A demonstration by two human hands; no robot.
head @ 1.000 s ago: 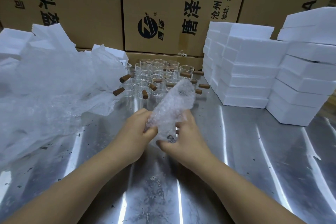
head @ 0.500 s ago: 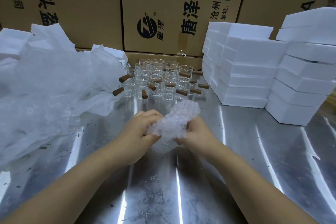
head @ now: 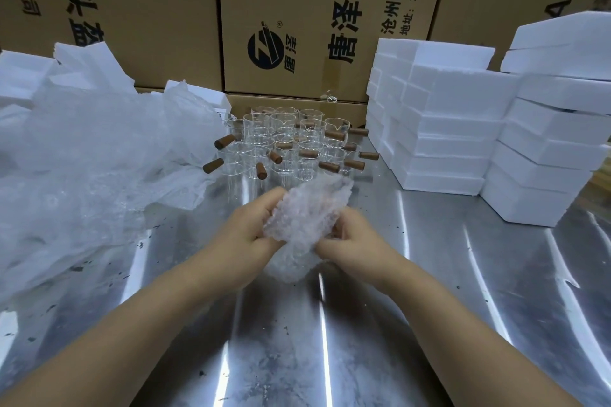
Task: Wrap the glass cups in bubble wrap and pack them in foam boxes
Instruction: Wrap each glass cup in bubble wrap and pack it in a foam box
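Observation:
Both hands hold a bundle of bubble wrap [head: 305, 213] above the steel table [head: 429, 291]. My left hand [head: 251, 235] grips its left side, fingers curled over the top. My right hand [head: 350, 238] pinches its right side from below. The cup inside the wrap is hidden. Behind the bundle stands a cluster of several clear glass cups [head: 291, 142] with brown wooden handles. White foam boxes [head: 439, 129] are stacked at the right, with a second stack [head: 555, 129] further right.
A large heap of loose bubble wrap [head: 89, 155] covers the table's left side, with white foam pieces [head: 20, 69] behind it. Brown cardboard cartons [head: 297, 20] form a wall at the back. The steel surface near me bears dark specks.
The upright flap of bubble wrap has been folded down over the bundle, and both hands have drawn closer around it and turned it. The cups behind are more exposed.

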